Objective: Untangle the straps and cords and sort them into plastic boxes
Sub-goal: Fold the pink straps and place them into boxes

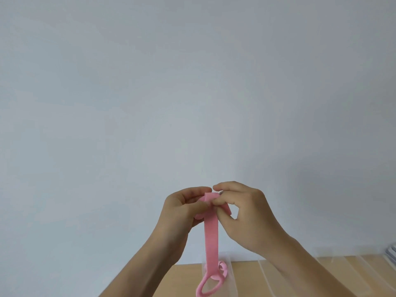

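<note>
Strap (211, 232) over wooden table (186, 281), pale wall (192, 82)

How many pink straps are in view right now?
1. The pink strap is pinched at its top by the left hand and right hand, and hangs down with its looped end inside a clear plastic box. More may be hidden below the frame.

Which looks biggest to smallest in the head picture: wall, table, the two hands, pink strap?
1. wall
2. table
3. left hand and right hand: about alike, and nearness makes them look big
4. pink strap: long but thin
</note>
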